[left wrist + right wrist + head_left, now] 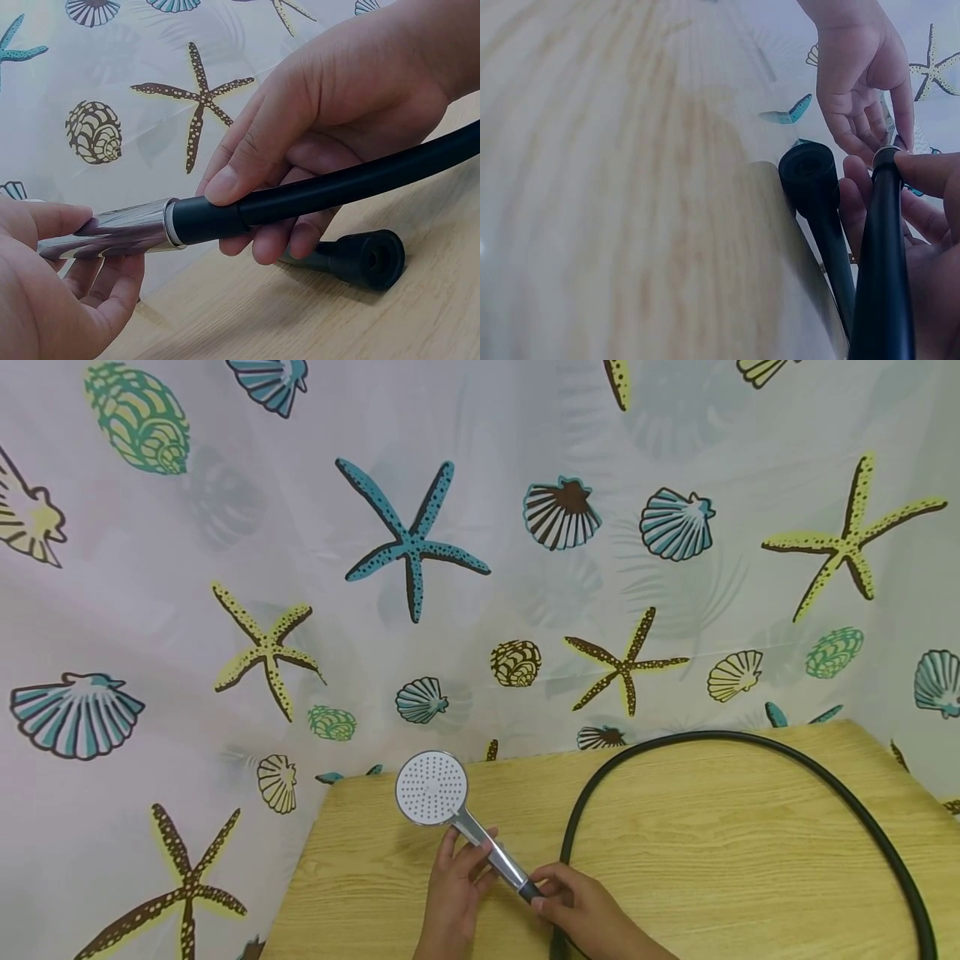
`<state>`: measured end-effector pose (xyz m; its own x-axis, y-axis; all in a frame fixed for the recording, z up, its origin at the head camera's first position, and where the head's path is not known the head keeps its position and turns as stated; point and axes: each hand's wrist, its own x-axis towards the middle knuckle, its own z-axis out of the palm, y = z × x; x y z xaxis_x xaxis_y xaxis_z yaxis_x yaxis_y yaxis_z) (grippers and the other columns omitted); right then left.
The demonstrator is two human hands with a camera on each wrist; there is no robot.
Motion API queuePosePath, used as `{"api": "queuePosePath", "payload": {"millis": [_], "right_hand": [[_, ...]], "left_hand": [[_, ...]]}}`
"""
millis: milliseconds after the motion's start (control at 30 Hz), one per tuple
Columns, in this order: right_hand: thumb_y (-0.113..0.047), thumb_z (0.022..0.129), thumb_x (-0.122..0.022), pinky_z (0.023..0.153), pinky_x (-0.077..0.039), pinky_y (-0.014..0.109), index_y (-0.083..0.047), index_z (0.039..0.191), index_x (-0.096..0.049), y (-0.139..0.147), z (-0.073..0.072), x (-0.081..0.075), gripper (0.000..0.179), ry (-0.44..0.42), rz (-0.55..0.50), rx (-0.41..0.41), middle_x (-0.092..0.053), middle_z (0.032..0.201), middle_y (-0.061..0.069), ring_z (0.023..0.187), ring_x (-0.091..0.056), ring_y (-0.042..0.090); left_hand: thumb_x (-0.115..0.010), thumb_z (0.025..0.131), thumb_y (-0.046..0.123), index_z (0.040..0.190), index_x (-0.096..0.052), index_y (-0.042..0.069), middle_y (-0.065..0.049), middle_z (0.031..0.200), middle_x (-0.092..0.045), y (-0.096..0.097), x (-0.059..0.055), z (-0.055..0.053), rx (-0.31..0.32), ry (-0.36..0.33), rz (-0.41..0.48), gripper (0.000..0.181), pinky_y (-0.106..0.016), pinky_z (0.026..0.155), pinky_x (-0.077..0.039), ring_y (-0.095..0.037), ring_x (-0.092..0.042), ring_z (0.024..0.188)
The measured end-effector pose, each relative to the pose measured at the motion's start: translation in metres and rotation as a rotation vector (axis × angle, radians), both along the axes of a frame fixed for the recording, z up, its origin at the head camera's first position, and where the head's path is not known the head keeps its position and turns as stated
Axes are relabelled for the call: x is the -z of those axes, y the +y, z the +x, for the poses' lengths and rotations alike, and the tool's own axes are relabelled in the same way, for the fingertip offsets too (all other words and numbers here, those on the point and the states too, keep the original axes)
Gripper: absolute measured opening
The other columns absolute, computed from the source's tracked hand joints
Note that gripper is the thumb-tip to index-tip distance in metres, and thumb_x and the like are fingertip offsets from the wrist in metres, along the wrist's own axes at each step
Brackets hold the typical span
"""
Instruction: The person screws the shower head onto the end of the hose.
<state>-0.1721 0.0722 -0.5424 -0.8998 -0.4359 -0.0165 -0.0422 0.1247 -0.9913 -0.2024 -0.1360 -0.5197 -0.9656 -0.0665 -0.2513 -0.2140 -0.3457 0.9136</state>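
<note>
A shower head (431, 787) with a white round face and a chrome handle (120, 231) is held above the table, tilted, its face turned toward the head camera. My left hand (453, 881) grips the chrome handle between thumb and fingers. At the handle's lower end, my right hand (581, 906) pinches the black end of a hose (337, 184), which meets the chrome rim. In the left wrist view, the hose's other black end fitting (367, 259) lies on the table behind the right hand, its round opening showing.
The black hose (720, 735) loops in a wide arc across the right side of the wooden table (712, 843). Behind the table hangs a white curtain (480, 427) printed with starfish and shells, which also covers the left side.
</note>
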Motion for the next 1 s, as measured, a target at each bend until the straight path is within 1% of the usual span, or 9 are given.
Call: {"api": "queuePosePath", "payload": {"millis": [200, 400, 533, 767, 1000], "right_hand": [[-0.027, 0.102, -0.06, 0.081, -0.058, 0.024, -0.01, 0.131, -0.06, 0.0001, 0.0005, -0.001, 0.034, -0.002, 0.001, -0.006, -0.068, 0.11, 0.009, 0.096, -0.069, 0.018], [-0.028, 0.103, -0.058, 0.083, -0.058, 0.026, -0.01, 0.132, -0.059, 0.0009, 0.001, -0.0016, 0.034, -0.008, 0.002, -0.02, -0.068, 0.11, 0.011, 0.097, -0.07, 0.021], [-0.028, 0.103, -0.058, 0.081, -0.058, 0.025, -0.009, 0.132, -0.059, 0.0006, 0.0011, -0.0018, 0.034, -0.007, 0.005, -0.021, -0.068, 0.111, 0.012, 0.095, -0.069, 0.02], [-0.025, 0.104, -0.057, 0.074, -0.06, 0.026, -0.005, 0.132, -0.058, -0.0002, 0.0013, 0.0, 0.034, -0.036, -0.044, -0.037, -0.068, 0.107, 0.018, 0.088, -0.071, 0.024], [-0.025, 0.105, -0.055, 0.073, -0.059, 0.024, -0.004, 0.133, -0.057, 0.0002, 0.0005, 0.0003, 0.035, -0.044, -0.049, -0.051, -0.07, 0.104, 0.019, 0.086, -0.07, 0.021]], "left_hand": [[-0.07, 0.093, 0.016, 0.154, -0.034, 0.014, -0.002, 0.121, -0.072, 0.0009, 0.0001, -0.001, -0.006, 0.017, 0.007, 0.071, -0.031, 0.091, -0.059, -0.014, -0.069, 0.105], [-0.07, 0.093, 0.016, 0.153, -0.035, 0.016, -0.002, 0.123, -0.071, 0.0012, -0.0002, -0.0004, -0.006, 0.01, -0.001, 0.07, -0.03, 0.091, -0.059, -0.014, -0.069, 0.106], [-0.07, 0.093, 0.017, 0.154, -0.035, 0.016, -0.003, 0.124, -0.071, 0.0008, -0.0006, -0.0002, -0.003, 0.005, -0.01, 0.07, -0.031, 0.092, -0.059, -0.014, -0.068, 0.107], [-0.07, 0.094, 0.017, 0.154, -0.035, 0.016, -0.002, 0.123, -0.071, 0.0001, -0.0009, 0.0002, -0.002, 0.005, -0.003, 0.07, -0.031, 0.092, -0.058, -0.015, -0.068, 0.107], [-0.07, 0.094, 0.02, 0.155, -0.033, 0.017, -0.003, 0.128, -0.07, -0.0009, 0.0001, -0.0002, 0.009, -0.001, -0.004, 0.072, -0.031, 0.094, -0.058, -0.015, -0.068, 0.109]]}}
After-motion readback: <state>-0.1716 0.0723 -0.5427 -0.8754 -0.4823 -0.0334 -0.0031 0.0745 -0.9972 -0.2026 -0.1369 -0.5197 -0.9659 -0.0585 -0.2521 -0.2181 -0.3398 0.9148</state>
